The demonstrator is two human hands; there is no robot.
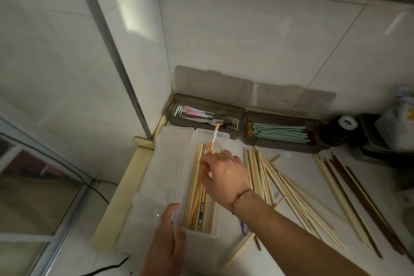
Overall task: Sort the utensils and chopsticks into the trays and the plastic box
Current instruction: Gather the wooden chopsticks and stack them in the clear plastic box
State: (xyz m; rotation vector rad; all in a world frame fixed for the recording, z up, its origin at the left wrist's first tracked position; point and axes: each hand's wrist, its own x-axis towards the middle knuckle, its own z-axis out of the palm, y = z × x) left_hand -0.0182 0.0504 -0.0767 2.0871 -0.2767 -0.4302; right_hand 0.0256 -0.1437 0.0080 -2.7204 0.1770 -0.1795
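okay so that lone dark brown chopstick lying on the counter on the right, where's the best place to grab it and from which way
Probably pinch the dark brown chopstick near its middle, coming straight down from above. It lies flat on the counter with pale chopsticks close alongside, so a narrow fingertip grip across its width fits best.

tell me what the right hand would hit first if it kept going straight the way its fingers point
The right hand, pinching an orange-tipped chopstick, points left and down into the clear plastic box. It would probably meet the bamboo chopsticks lying in the box first, though the height above them is unclear.
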